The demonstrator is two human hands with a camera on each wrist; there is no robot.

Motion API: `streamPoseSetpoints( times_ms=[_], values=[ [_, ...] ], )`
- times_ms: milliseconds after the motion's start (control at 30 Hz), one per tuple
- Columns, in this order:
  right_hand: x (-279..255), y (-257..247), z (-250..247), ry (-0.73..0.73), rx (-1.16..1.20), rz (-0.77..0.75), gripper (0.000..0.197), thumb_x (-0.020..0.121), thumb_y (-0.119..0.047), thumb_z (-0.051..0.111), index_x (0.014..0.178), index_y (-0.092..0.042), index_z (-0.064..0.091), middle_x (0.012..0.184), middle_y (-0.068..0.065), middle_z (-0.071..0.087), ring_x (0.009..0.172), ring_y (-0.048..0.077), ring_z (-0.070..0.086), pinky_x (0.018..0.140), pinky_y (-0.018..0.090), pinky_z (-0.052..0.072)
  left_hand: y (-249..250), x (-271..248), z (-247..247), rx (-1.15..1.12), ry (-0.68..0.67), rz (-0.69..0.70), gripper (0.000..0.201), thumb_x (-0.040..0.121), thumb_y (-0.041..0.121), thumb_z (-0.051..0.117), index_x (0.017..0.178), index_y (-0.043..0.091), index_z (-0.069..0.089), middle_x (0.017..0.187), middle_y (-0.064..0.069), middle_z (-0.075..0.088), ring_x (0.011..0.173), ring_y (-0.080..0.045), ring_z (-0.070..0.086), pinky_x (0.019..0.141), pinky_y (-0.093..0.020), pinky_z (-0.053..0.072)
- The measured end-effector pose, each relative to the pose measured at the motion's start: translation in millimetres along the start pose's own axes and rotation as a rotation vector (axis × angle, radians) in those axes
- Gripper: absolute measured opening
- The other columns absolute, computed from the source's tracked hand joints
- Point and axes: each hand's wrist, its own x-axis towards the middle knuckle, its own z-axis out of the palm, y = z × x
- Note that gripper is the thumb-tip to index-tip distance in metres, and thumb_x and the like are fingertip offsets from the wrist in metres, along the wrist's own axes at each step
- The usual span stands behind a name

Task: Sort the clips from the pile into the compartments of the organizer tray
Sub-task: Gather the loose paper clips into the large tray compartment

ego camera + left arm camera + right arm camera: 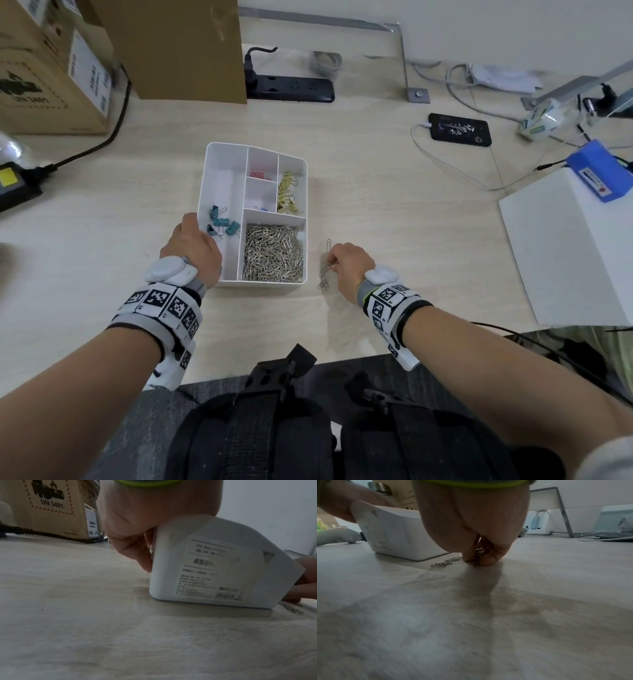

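Observation:
A white organizer tray [219,178] stands on the pale wood desk. Its near right compartment holds a heap of silver paper clips [274,253]; teal binder clips [221,224] lie at the left, pink ones [259,175] at the back, yellow ones [287,195] at the right. My left hand [191,246] grips the tray's near left corner [171,561], with its fingers [142,559] on the outer wall. Right of the tray, my right hand [346,263] pinches several silver paper clips [478,555] on the desk. A few loose silver clips [323,274] lie beside it [441,564].
Cardboard boxes [51,68] stand at the back left, a black power strip [291,87] behind the tray. A phone [459,129] on a cable lies at the back right, a white box [575,246] with a blue pack at the right edge.

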Motion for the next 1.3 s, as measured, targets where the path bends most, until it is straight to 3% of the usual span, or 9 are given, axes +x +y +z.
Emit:
streamPoseSetpoints(
  times_ms=[167,300,367,467,667,800,867,1067,1300],
  values=[
    [-5.2,-21.8,-35.2,0.170,0.247,0.117,0.019,0.091,-0.003,0.048,0.092,-0.021,0.056,0.096,-0.003,0.055,0.082,0.017,0.056,0.069,0.025,0.044,2.2,0.1,-0.3,-0.010,0.003,-0.012,0.019,0.093,0.012,0.042,0.107,0.002,0.048,0.088,-0.021,0.058,0.065,-0.032,0.049,0.061,-0.035,0.034],
    [-5.5,-57.6,-55.8,0.339,0.443,-0.034,0.013,0.088,-0.005,0.058,0.088,-0.018,0.061,0.087,-0.005,0.058,0.075,0.009,0.053,0.066,0.012,0.039,4.2,-1.5,-5.3,-0.008,-0.036,-0.020,0.020,0.094,0.013,0.042,0.109,0.001,0.047,0.090,-0.022,0.058,0.069,-0.035,0.053,0.062,-0.035,0.034],
    [-5.1,-74.6,-54.2,0.266,0.458,-0.175,0.011,0.084,-0.007,0.067,0.090,-0.016,0.064,0.087,-0.005,0.058,0.075,0.008,0.052,0.069,0.009,0.038,4.1,-2.3,-7.7,-0.019,-0.061,-0.022,0.018,0.094,0.014,0.042,0.107,0.002,0.046,0.091,-0.021,0.057,0.068,-0.032,0.048,0.062,-0.036,0.034],
    [-0.8,-83.3,-45.4,0.068,0.336,-0.290,0.025,0.080,-0.017,0.074,0.104,-0.011,0.067,0.094,-0.004,0.056,0.084,0.012,0.053,0.079,0.020,0.043,5.1,-2.3,-10.5,-0.003,-0.088,-0.040,0.019,0.095,0.015,0.041,0.109,0.003,0.045,0.095,-0.021,0.057,0.074,-0.037,0.054,0.064,-0.036,0.035],
    [-3.9,-35.8,-51.2,0.255,0.266,-0.155,0.013,0.088,-0.023,0.065,0.098,-0.015,0.065,0.094,0.001,0.059,0.081,0.015,0.053,0.078,0.032,0.047,4.5,-1.0,-6.6,-0.017,-0.053,-0.028,0.019,0.094,0.015,0.041,0.107,0.002,0.045,0.093,-0.021,0.057,0.067,-0.029,0.045,0.063,-0.035,0.035],
    [-18.1,-2.8,-31.2,-0.029,-0.006,-0.069,0.038,0.085,-0.033,0.066,0.120,-0.021,0.056,0.114,0.002,0.054,0.102,0.019,0.053,0.088,0.035,0.045,2.0,-2.4,-4.6,-0.030,-0.015,-0.005,0.017,0.093,0.014,0.042,0.105,0.003,0.047,0.090,-0.021,0.058,0.066,-0.032,0.049,0.061,-0.035,0.034],
    [-24.3,1.2,-20.1,-0.085,-0.046,-0.087,0.046,0.082,-0.036,0.068,0.124,-0.023,0.053,0.117,0.001,0.052,0.108,0.021,0.051,0.089,0.034,0.044,2.5,-2.6,-4.9,-0.023,-0.022,-0.005,0.018,0.093,0.014,0.042,0.107,0.002,0.047,0.091,-0.022,0.058,0.071,-0.037,0.055,0.061,-0.035,0.035],
    [-21.3,-9.8,-6.9,-0.068,-0.036,-0.089,0.049,0.080,-0.036,0.070,0.123,-0.025,0.051,0.119,0.001,0.047,0.108,0.021,0.046,0.092,0.037,0.044,3.6,-1.9,-6.4,-0.002,-0.034,-0.012,0.018,0.094,0.014,0.041,0.107,0.003,0.046,0.092,-0.020,0.057,0.072,-0.037,0.054,0.062,-0.036,0.035],
    [-17.7,-14.0,-1.9,-0.043,-0.040,-0.057,0.022,0.084,-0.027,0.068,0.102,-0.016,0.061,0.111,0.004,0.051,0.103,0.024,0.046,0.085,0.033,0.041,2.4,-1.2,-4.0,0.010,-0.020,-0.004,0.018,0.093,0.015,0.041,0.106,0.004,0.046,0.090,-0.019,0.056,0.074,-0.040,0.057,0.061,-0.036,0.034]
  ],
)
